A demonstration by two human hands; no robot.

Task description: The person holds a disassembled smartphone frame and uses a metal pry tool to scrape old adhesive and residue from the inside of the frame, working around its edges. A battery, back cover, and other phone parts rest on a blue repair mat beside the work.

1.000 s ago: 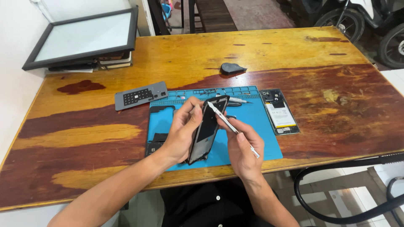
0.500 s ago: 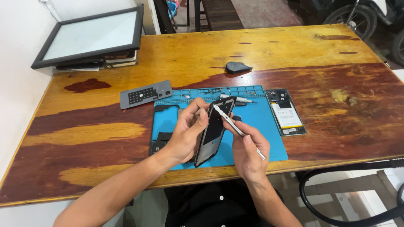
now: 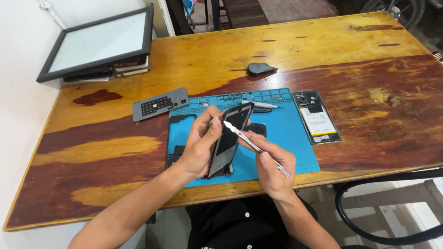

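Little changes since a second ago: left hand (image 3: 200, 145) still grips the upright phone (image 3: 229, 138), right hand (image 3: 272, 163) still pinches the metal pry tool (image 3: 254, 146), tip seemingly at its top edge.

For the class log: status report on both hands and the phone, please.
Left hand grips dark phone panel upright over blue mat. Right hand holds metal tool, tip at panel's upper edge. Nothing in the way.

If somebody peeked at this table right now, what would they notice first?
Probably the two hands at the front edge: the left hand holds a dark phone part upright over the blue mat, while the right hand touches a thin metal tool to it. An opened phone lies right of the mat.
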